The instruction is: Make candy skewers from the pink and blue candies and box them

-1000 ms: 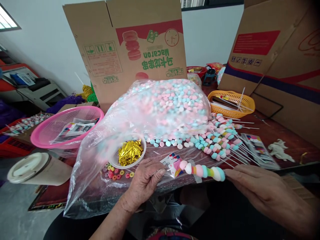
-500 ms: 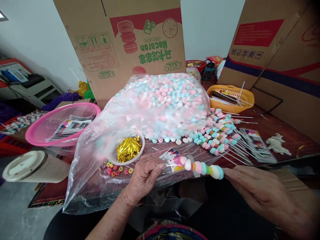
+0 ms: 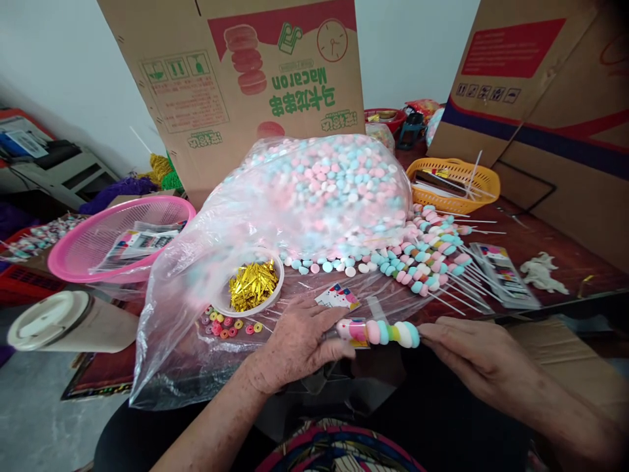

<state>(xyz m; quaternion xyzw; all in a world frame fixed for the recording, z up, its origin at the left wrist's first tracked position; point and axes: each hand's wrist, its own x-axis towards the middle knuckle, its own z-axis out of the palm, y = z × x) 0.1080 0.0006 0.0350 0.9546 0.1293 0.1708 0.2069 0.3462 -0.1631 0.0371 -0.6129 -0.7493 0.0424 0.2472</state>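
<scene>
Candy stick lies sideways between two hands, just over the near edge of the table. It has pink, green, yellow, white and blue puffy sweets in a row. The left hand is closed around its left end, where a little clear wrapper sits over the first sweets. The right hand touches the blue end with its fingertips (fingers mostly straight, not curled around it).

Just behind the left hand is a small bright sticker card on the plastic. A white bowl of gold twist ties sits a bit further back, with little candy rings beside it. Behind those is a huge clear bag of pink and blue sweets. More finished candy sticks lie in a pile toward the right side of the table. An orange basket sits behind that pile. A pink basket is off the left side. Big cardboard boxes stand at the back.
</scene>
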